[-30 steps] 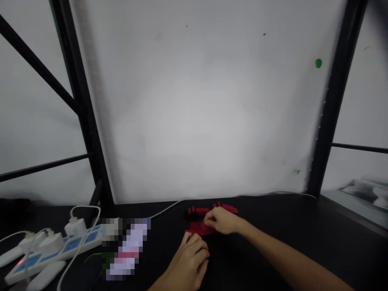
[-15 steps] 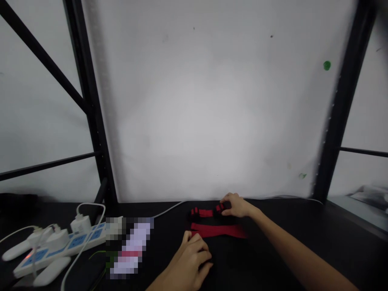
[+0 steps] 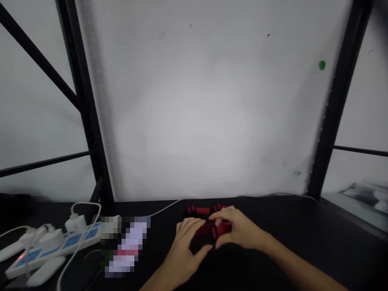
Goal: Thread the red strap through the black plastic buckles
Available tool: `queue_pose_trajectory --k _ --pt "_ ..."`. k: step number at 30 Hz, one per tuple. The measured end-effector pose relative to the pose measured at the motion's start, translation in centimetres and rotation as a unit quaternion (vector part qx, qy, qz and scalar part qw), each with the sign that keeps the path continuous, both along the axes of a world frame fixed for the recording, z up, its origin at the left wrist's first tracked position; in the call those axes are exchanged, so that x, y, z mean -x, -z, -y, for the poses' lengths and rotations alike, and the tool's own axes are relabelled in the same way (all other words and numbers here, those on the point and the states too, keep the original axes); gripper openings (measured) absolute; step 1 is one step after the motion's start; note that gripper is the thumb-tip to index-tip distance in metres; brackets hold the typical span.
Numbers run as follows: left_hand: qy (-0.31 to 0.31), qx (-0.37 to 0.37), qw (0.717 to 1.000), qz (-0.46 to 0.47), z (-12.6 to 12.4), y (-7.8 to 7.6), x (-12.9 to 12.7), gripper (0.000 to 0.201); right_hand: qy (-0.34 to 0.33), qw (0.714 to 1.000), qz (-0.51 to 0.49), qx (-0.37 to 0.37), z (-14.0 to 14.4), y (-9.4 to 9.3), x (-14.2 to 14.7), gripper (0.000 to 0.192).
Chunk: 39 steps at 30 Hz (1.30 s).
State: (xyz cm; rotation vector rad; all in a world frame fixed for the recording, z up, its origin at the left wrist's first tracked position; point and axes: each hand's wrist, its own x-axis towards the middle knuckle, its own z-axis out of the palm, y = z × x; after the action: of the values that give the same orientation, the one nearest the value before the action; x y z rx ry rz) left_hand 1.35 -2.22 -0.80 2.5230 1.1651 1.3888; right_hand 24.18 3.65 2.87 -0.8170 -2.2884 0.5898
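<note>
At the far left of the black table [image 3: 303, 226] lies a white and blue power strip [image 3: 57, 244] with white plugs pushed into it, their cables looping over it. A small red light glows near its left end. In front of the strip lies a white oblong piece [image 3: 45, 271]; I cannot tell what it is. Behind it a black frame post [image 3: 87, 121] rises against the white wall [image 3: 200, 113], with a slanting brace and a crossbar off to its left. Just right of the strip sits a blurred patch that I cannot read, and a thin pale cable [image 3: 165, 208] runs from behind it along the foot of the wall.

My left hand [image 3: 184, 246] rests near the middle of the table, palm down, fingers [image 3: 189, 226] spread fairly wide and curled, their tips touching the left end of the red strap [image 3: 209, 228]. The thumb points right, below the strap, with a dark gap between it and the fingers. The red strap with black parts lies bunched on the table between my two hands, and one length of it lies a little farther back, close to the wall.

My right hand [image 3: 235, 232] comes in from the lower right and closes around the right part of the strap, fingers narrow, thumb underneath, pinching the red and black fold. The two hands nearly touch.

Farther right stands a second black frame post [image 3: 333, 113], and a green dot [image 3: 321, 64] marks the wall beside it.
</note>
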Motion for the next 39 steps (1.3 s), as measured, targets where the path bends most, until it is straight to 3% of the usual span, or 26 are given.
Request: queue_pose_trajectory --k 4,9,13,16,21,24,27,30,33,37,39 --pt "0.05 0.006 0.999 -0.016 0.5 -0.3 -0.7 0.041 -0.003 0.999 -0.029 0.036 1.9 1.4 1.3 0.064" --pt "0.046 -0.004 0.999 -0.018 0.7 -0.5 -0.6 0.04 -0.002 0.992 -0.07 0.102 2.0 1.2 0.7 0.054" --pt "0.03 -0.002 0.999 -0.031 0.3 -0.6 0.2 0.038 -0.006 0.97 -0.142 0.198 1.7 1.3 -0.6 0.039" --pt "0.033 -0.006 0.998 -0.052 0.1 -0.4 0.4 0.04 -0.009 0.961 -0.163 0.225 1.9 1.7 -0.4 0.034" --pt "0.055 -0.002 0.994 -0.097 0.0 -0.3 0.0 0.041 -0.013 0.971 -0.162 0.174 2.8 2.3 1.1 0.026" --pt "0.018 -0.013 0.995 -0.099 -0.1 -0.6 0.0 0.041 0.014 0.979 -0.15 0.135 3.0 2.3 1.2 0.022" --pt "-0.006 -0.016 0.995 -0.099 -0.2 -0.8 0.2 0.028 0.032 0.985 -0.127 0.113 3.3 2.0 0.9 0.02" --pt "0.021 -0.009 0.996 -0.084 -0.4 -0.4 0.0 0.023 0.056 0.995 -0.063 0.056 3.8 1.5 0.9 0.036" --pt "0.042 0.027 0.998 -0.044 -0.4 0.0 -0.4 0.021 0.056 0.998 0.002 0.008 4.2 1.0 1.2 0.055" --pt "0.028 0.126 0.989 0.073 -0.6 0.1 -0.9 0.014 0.05 0.997 -0.061 0.01 3.8 1.1 1.7 0.027" --pt "0.03 0.177 0.969 0.17 -0.7 0.0 -1.1 0.021 0.069 0.987 -0.14 0.047 3.3 1.6 2.0 0.029"
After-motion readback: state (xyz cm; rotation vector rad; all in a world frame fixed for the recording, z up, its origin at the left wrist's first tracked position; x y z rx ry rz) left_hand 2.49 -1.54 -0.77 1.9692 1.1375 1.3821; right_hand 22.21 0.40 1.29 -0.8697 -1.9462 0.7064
